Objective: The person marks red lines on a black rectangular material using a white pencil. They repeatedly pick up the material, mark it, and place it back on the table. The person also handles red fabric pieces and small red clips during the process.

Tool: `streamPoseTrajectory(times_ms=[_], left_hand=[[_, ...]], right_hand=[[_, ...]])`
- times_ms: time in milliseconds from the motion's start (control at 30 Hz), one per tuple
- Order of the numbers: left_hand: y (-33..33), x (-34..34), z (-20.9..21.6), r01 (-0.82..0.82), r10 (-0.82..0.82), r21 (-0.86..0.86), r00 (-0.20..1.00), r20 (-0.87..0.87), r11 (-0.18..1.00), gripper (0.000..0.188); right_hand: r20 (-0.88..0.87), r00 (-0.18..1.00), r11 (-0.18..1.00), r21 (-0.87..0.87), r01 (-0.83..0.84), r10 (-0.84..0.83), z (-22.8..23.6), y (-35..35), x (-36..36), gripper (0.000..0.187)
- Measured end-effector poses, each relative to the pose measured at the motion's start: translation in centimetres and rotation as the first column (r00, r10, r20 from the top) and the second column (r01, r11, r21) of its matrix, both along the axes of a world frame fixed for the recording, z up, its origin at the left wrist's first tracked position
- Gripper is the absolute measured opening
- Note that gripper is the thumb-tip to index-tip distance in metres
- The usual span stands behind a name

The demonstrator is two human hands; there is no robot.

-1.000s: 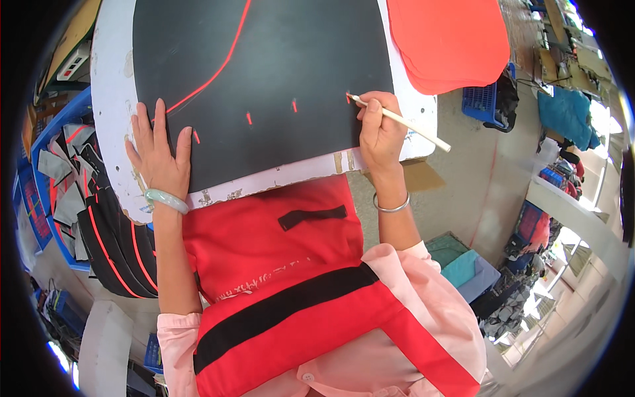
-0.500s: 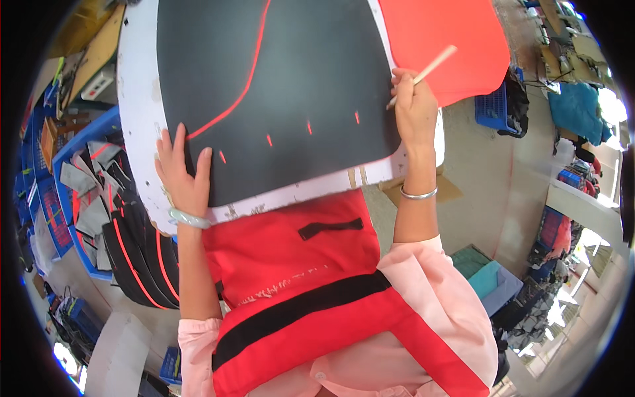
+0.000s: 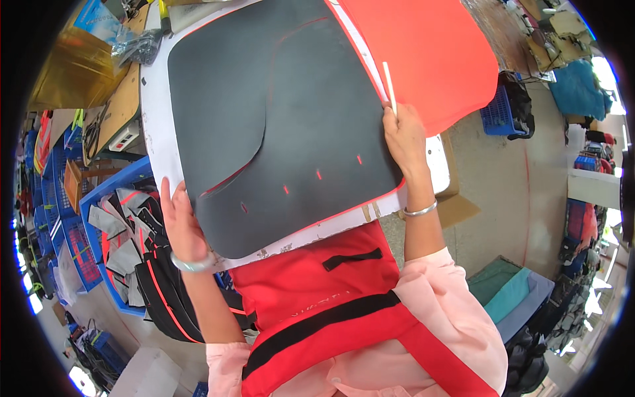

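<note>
A black sheet panel [image 3: 311,119] with rounded corners lies on a white board [image 3: 159,106], its lower edge toward me. A curved cut runs through it, and a row of short slits shows red beneath. My right hand [image 3: 407,140] is closed around a thin pale stick [image 3: 390,86], at the panel's right edge; the stick's lower end is hidden in the hand. At the lower left edge of the panel, my left hand [image 3: 185,225] is open with fingers stretched upward. Its thumb is not clearly visible.
A bright red sheet [image 3: 423,59] extends beyond the board at the far right. Left of the board, a blue crate [image 3: 99,205] holds grey and black pieces with red trim. A cardboard box [image 3: 456,205] and a blue basket [image 3: 496,119] stand on the right.
The black panel and board now appear lower, with more of the panel's far end visible. The stick has swung more upright. My left hand has moved off the panel's surface to its edge.
</note>
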State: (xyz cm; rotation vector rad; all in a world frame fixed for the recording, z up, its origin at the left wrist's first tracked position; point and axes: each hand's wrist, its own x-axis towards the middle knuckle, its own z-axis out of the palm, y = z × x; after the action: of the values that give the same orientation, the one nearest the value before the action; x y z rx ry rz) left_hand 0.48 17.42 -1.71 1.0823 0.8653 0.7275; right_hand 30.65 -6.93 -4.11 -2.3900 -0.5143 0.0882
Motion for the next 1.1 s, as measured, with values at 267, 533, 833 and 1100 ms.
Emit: streamPoseTrajectory(times_ms=[267, 533, 833, 1100], left_hand=[[5.7, -2.8, -3.5, 0.129, -0.133, -0.033, 0.981, -0.142, 0.991, 0.028], [5.5, -7.9, -4.8, 0.071, -0.079, -0.078, 0.992, -0.099, 0.994, 0.02], [4.9, -7.7, -5.9, 0.009, 0.002, 0.062, 0.985, -0.173, 0.998, 0.022], [4.1, -6.3, -4.1, 0.065, -0.06, 0.025, 0.983, -0.176, 0.998, 0.021]], right_hand=[[0.25, 0.968, 0.987, -0.159, 0.029, 0.012, -2.5, 3.5, 4.3, 0.025], [0.313, 0.95, 0.982, -0.172, 0.079, -0.021, -2.9, 5.5, 3.7, 0.028], [0.457, 0.889, 0.995, -0.099, 0.005, 0.04, -3.2, 5.6, 3.8, 0.02], [0.434, 0.891, 0.99, -0.089, -0.106, 0.134, -3.5, 7.0, 6.5, 0.014]])
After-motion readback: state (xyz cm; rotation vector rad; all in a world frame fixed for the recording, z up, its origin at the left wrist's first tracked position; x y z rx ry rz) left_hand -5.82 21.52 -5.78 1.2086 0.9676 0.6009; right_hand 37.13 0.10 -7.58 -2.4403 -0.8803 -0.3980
